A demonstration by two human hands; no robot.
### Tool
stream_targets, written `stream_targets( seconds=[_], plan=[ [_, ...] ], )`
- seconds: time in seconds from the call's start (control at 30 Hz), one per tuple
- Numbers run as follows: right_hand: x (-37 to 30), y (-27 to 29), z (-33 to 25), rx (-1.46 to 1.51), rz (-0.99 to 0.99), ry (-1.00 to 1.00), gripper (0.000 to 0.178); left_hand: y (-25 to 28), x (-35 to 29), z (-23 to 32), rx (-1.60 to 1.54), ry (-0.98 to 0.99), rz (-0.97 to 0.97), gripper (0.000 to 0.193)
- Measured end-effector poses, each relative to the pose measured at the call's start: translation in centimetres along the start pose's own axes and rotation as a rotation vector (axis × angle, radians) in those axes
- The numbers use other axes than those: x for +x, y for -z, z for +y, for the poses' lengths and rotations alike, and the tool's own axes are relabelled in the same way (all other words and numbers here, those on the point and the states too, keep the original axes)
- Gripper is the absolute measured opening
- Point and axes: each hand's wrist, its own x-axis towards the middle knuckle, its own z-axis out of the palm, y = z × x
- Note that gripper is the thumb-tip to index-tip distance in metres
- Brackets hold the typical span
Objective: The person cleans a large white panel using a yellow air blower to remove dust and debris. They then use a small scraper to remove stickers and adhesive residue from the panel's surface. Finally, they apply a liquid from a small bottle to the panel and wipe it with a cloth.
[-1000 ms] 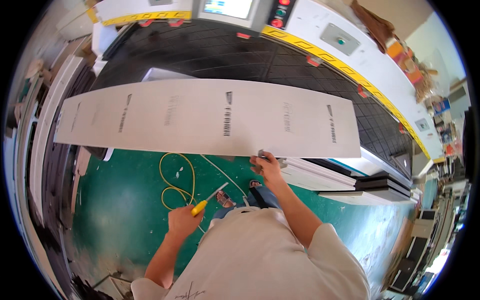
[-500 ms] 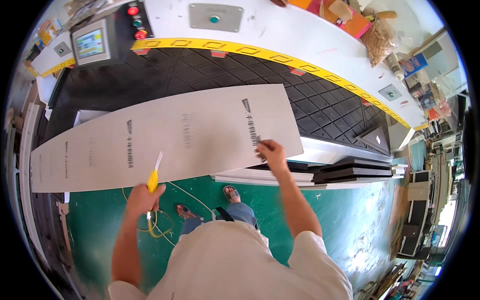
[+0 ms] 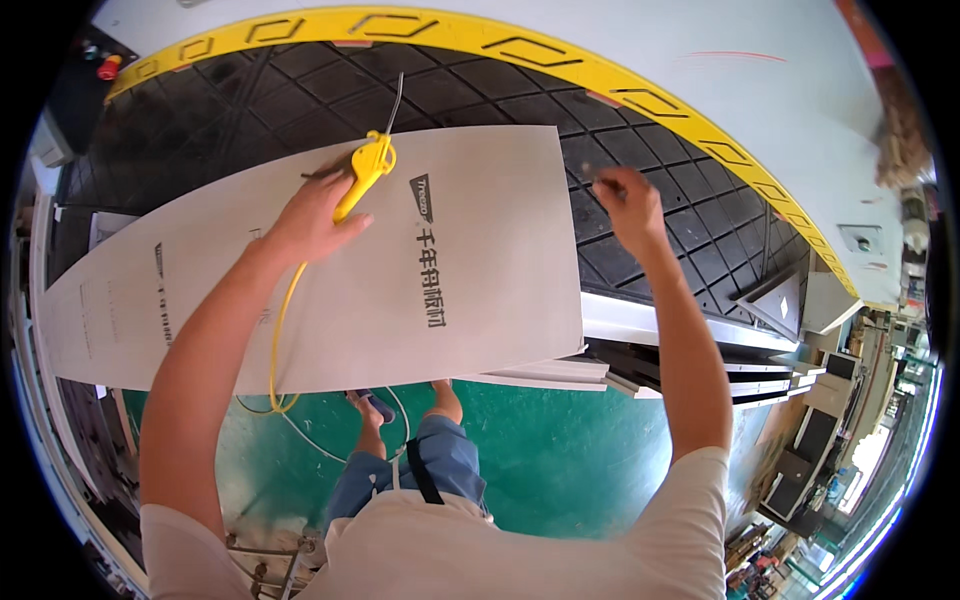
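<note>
My left hand is wrapped round a yellow air blow gun. Its thin metal nozzle points away over the far edge of a long pale grey board with dark printed marks. A yellow hose runs down from the gun, across the board and over its near edge. Just beyond the board's right end, my right hand hovers above a black grooved machine bed. Its fingers are curled together; what they hold, if anything, I cannot make out. A faint blurred speck shows beside the fingertips.
A yellow slotted strip borders the white machine front behind the bed. At the far left sits a red button. Stacked white and dark panels lie right of the board, low down. The floor is green.
My left hand has carried the blow gun forward over the board. My right hand has gone from the board's surface to past its right end. The view has shifted closer to the machine.
</note>
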Motion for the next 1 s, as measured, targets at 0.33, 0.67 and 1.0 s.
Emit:
stream_targets(
  seconds=[0.33,0.67,1.0],
  plan=[
    [4.5,-4.2,-0.8,-0.082,-0.067,0.322,0.012,-3.6,3.4,-4.4,0.175,-0.162,0.173,0.069],
    [11.5,-6.9,4.7,-0.113,0.104,0.441,0.003,-3.7,3.7,-3.8,0.201,-0.167,0.248,0.054],
    [11.2,-6.9,5.4,-0.209,0.108,0.444,0.004,-3.9,3.1,-4.3,0.224,-0.152,0.266,0.049]
  ],
)
